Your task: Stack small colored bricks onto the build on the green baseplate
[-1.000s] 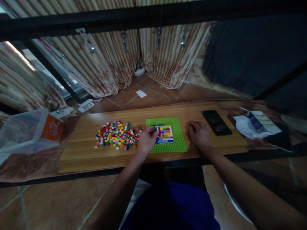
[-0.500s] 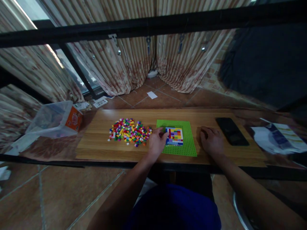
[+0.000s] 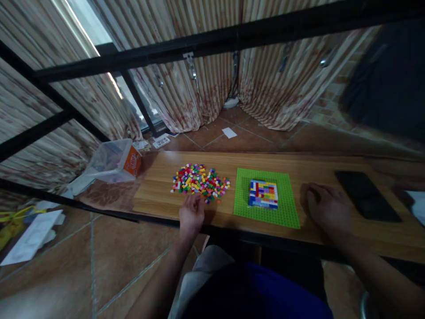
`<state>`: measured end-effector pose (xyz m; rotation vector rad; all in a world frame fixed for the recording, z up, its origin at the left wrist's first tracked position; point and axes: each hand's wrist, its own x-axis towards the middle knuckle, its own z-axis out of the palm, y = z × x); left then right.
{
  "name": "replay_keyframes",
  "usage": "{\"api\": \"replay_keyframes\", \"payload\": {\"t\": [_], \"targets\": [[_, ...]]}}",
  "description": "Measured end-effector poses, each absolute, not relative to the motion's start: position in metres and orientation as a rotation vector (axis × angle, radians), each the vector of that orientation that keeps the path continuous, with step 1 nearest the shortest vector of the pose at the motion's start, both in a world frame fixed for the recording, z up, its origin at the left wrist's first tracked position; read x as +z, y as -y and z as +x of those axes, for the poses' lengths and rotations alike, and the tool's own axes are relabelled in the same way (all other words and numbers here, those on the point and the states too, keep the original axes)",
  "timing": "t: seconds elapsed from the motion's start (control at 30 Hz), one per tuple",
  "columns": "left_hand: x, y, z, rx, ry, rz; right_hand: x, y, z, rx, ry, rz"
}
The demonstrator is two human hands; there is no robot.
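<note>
Striped curtains [image 3: 206, 84] hang behind a black metal frame [image 3: 232, 37] at the far side, over a tiled floor [image 3: 66, 274] that runs under and around the work area. On it stands a long wooden table [image 3: 159, 195], its near edge against the person's lap. At the far left end a clear plastic tub [image 3: 111, 161] with an orange label lies tipped on its side, mouth toward the left. A dark phone [image 3: 367, 201] lies flat at the right end, apart from the work. A green baseplate [image 3: 265, 197] sits flat at mid-table, judged to be placed there so both hands can reach it; a square multicoloured block panel [image 3: 264, 194] is pressed onto its middle. Just left of the baseplate is a pile of loose small bricks [image 3: 201, 182], spread thin so that single colours can be picked out. The left hand [image 3: 191, 215] rests at the near edge of that pile, fingers curled loosely downward with the tips touching or just beside the nearest bricks; whether it pinches one cannot be told. The right hand [image 3: 327, 208] lies palm down on the table, fingers relaxed and holding nothing, just right of the baseplate, apparently steadying. The panel lies between the two hands, nearer the right.
</note>
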<state>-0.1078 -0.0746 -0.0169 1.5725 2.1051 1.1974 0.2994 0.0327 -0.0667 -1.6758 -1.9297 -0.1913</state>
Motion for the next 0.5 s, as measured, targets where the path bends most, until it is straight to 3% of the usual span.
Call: {"api": "replay_keyframes", "payload": {"t": [0.5], "targets": [[-0.021, 0.069, -0.13, 0.791, -2.275, 1.831, -0.072, -0.035, 0.303, -0.236, 1.94, -1.716]]}}
